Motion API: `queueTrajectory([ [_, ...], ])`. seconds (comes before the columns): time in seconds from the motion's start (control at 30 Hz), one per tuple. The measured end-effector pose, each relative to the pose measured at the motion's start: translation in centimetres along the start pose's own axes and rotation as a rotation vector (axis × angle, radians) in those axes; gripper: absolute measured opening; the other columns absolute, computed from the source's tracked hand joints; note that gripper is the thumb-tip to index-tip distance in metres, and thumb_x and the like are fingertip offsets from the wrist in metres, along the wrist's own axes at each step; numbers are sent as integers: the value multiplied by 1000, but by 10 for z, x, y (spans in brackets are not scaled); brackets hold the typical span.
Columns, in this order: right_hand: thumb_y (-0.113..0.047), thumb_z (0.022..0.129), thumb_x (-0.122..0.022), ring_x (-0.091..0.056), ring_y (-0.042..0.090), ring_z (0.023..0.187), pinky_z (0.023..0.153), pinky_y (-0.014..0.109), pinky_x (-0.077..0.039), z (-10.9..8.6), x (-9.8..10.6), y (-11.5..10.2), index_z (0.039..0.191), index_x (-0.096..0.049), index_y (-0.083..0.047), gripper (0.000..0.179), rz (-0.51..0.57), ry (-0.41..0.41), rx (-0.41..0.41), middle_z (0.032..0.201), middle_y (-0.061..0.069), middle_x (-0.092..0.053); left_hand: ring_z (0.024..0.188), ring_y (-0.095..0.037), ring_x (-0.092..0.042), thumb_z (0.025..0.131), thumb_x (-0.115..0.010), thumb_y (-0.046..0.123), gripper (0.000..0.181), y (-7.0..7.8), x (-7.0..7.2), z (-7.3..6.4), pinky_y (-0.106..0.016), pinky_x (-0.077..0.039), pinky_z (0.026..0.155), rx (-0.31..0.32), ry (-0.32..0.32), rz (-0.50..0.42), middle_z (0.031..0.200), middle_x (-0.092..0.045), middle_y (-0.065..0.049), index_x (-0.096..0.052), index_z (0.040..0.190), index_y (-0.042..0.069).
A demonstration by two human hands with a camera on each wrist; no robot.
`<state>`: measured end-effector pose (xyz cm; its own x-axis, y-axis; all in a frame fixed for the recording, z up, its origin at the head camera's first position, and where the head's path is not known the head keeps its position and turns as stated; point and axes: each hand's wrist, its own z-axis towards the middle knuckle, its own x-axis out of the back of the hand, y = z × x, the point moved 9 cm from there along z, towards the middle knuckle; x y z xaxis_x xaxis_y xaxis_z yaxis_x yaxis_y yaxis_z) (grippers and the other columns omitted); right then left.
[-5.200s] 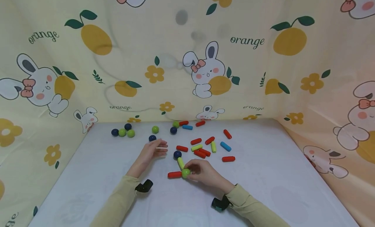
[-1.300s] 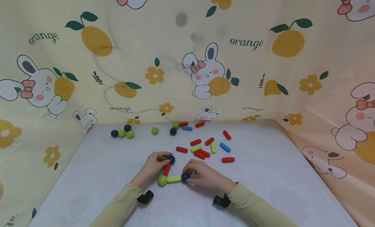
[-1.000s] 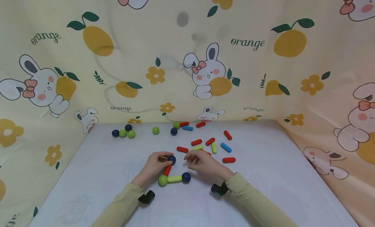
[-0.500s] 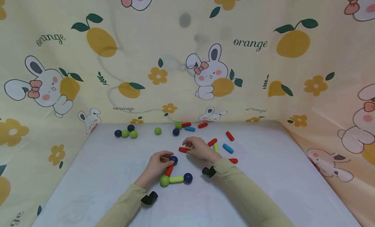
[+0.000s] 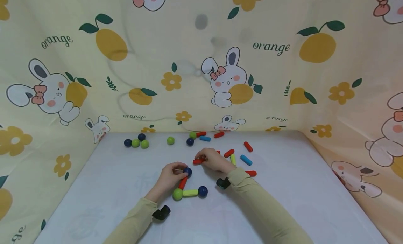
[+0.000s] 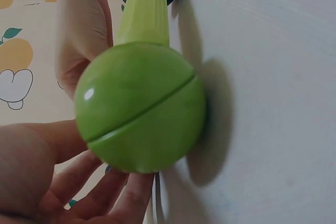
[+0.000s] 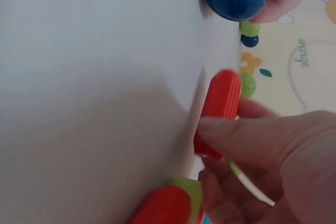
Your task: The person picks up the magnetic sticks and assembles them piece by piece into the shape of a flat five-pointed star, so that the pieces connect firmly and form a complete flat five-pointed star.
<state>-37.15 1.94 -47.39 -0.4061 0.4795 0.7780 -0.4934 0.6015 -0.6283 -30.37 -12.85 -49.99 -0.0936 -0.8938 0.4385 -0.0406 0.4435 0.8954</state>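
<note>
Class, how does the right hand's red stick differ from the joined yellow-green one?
The held stick is red, the joined stick yellow-green. The right hand pinches the held stick; no hand touches the joined stick. The joined stick sits between a green ball and a navy ball; no ball shows on the held stick. Both have ridged sides.
</note>
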Motion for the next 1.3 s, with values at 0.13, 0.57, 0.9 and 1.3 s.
queueTrajectory([
  [0.13, 9, 86, -61, -55, 11, 96, 90, 31, -47, -1, 0, -11, 110, -71, -16, 36, -8, -27, 92, 102, -7, -63, 90, -18, -62, 86, -72, 11, 28, 2, 1, 0, -33, -53, 80, -19, -8, -4, 108, -64, -4, -66, 114, 9],
  [0.57, 7, 88, -61, -55, 8, 97, 92, 27, -45, 2, -8, -24, 108, -72, -15, 32, -27, -58, 162, 101, -8, -61, 91, -19, -62, 88, -70, 10, 27, 4, -1, 1, -33, -54, 80, -18, -36, -48, 109, -63, -7, -66, 114, 7],
  [0.9, 9, 88, -59, -55, 9, 103, 93, 28, -45, 3, -4, -23, 112, -68, -14, 34, 8, 1, 138, 106, -7, -63, 87, -18, -61, 86, -73, 13, 27, 6, -1, 4, -32, -53, 76, -9, -31, 8, 107, -64, -5, -66, 112, 11],
  [1.3, -5, 91, -63, -57, 17, 100, 86, 32, -50, -34, 8, -30, 115, -66, -9, 24, 154, 24, 115, 109, 3, -65, 86, -19, -61, 84, -74, 11, 25, 10, -2, 2, -33, -53, 76, 4, -62, 41, 103, -65, -5, -67, 108, 8],
])
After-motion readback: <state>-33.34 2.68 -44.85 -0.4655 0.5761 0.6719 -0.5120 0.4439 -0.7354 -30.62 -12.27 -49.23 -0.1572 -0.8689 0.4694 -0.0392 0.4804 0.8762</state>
